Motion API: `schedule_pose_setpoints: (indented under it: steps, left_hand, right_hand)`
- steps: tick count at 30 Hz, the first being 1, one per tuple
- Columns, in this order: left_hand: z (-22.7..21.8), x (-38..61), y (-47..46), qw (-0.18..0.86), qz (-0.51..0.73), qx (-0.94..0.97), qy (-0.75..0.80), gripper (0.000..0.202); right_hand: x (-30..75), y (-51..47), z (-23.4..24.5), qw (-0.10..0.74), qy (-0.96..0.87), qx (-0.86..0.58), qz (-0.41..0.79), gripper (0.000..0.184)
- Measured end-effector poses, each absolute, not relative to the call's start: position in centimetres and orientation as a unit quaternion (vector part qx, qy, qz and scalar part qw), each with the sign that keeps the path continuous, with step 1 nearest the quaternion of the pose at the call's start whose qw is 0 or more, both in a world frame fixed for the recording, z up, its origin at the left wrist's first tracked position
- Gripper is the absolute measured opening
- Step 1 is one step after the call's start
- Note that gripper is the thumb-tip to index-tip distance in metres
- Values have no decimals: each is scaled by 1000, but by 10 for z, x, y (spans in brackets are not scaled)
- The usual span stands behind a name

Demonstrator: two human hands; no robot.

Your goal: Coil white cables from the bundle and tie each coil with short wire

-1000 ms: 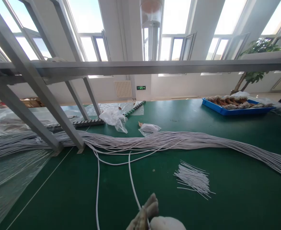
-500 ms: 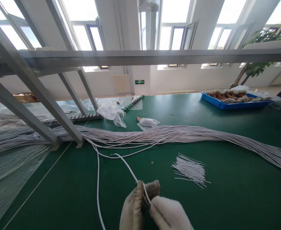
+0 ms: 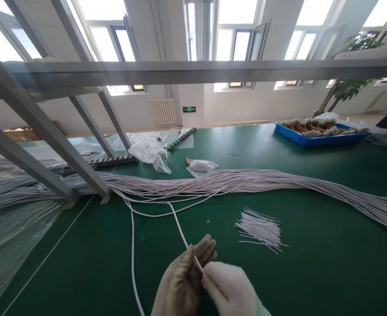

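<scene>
My left hand (image 3: 188, 276), in a pale, stained glove, has a white cable (image 3: 179, 226) running between its thumb and its fairly straight fingers. My right hand (image 3: 231, 285), in a white glove, pinches the same cable just beside the left palm. From the hands, the cable rises to a free end near the long bundle of white cables (image 3: 246, 182). Another single white cable (image 3: 133, 259) hangs down toward me on the left. To the right of my hands lies a loose pile of short white tie-like strips (image 3: 261, 229).
Grey metal posts (image 3: 91, 175) and a crossbar (image 3: 193, 72) stand at the left and across the top. A clear bag of strips (image 3: 202, 166), crumpled plastic (image 3: 150, 151) and a blue tray (image 3: 315, 139) lie on the far side of the green table (image 3: 305, 272).
The left fingers have straightened and come up around the cable. Its free end has shifted right and up toward the bundle. The right hand keeps its pinch. The view has shifted slightly.
</scene>
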State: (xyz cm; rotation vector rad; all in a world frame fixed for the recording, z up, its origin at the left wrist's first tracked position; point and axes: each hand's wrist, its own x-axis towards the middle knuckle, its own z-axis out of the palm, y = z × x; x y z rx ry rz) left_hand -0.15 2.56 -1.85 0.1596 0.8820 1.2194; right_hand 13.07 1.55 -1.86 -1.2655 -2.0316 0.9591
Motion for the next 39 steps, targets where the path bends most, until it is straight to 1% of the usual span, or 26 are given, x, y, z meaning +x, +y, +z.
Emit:
schedule_pose_setpoints:
  steps: [1, 3, 7, 9, 11, 13, 16, 18, 20, 21, 24, 26, 29, 31, 33, 35, 37, 39]
  left_hand:
    - [-15, -1, 26, 725, 562, 58, 395, 32]
    - [-2, -4, 26, 705, 571, 51, 417, 32]
    - [24, -19, 24, 673, 567, 66, 470, 31]
    - [28, -28, 23, 682, 588, 87, 426, 32]
    - [30, -35, 21, 697, 605, 107, 370, 41]
    - [33, -41, 17, 709, 600, 115, 352, 47]
    - [41, -46, 10, 718, 559, 171, 379, 44]
    - [46, -47, 8, 736, 501, 250, 381, 48]
    - [48, -44, 10, 758, 421, 283, 409, 51]
    - [48, -42, 12, 765, 386, 274, 438, 49]
    - [41, -37, 19, 744, 332, 235, 530, 26]
    - [32, -37, 21, 693, 352, 259, 573, 18]
    - [20, -39, 19, 610, 438, 296, 591, 22]
    - [18, -39, 17, 618, 505, 235, 554, 27]
    - [23, -40, 18, 635, 557, 134, 519, 28]
    - [34, -42, 20, 621, 593, 59, 509, 30]
    - [49, -47, 19, 614, 621, 28, 487, 30]
    - [63, -49, 14, 627, 632, 18, 455, 28]
  right_hand:
    - [131, 16, -20, 276, -766, -468, 344, 32]
    - [133, 16, -21, 268, -762, -463, 366, 31]
    - [141, 20, -14, 227, -680, -491, 494, 31]
    - [146, 26, -10, 214, -653, -504, 523, 30]
    - [150, 34, -9, 212, -651, -505, 525, 28]
    - [152, 44, -7, 210, -656, -502, 522, 27]
    - [150, 61, -2, 210, -684, -497, 490, 26]
    - [148, 75, 7, 217, -701, -502, 457, 25]
    - [147, 86, 18, 219, -699, -517, 443, 27]
    - [146, 89, 25, 221, -695, -523, 441, 28]
    - [140, 85, 42, 243, -694, -523, 431, 31]
    - [134, 71, 46, 258, -689, -507, 448, 31]
    - [124, 46, 37, 261, -696, -479, 466, 33]
    - [119, 34, 24, 264, -717, -466, 446, 34]
    - [118, 29, 9, 260, -724, -456, 448, 35]
    - [120, 30, -6, 234, -703, -453, 495, 34]
    - [125, 37, -19, 198, -666, -466, 548, 32]
    - [132, 49, -25, 193, -632, -496, 563, 29]
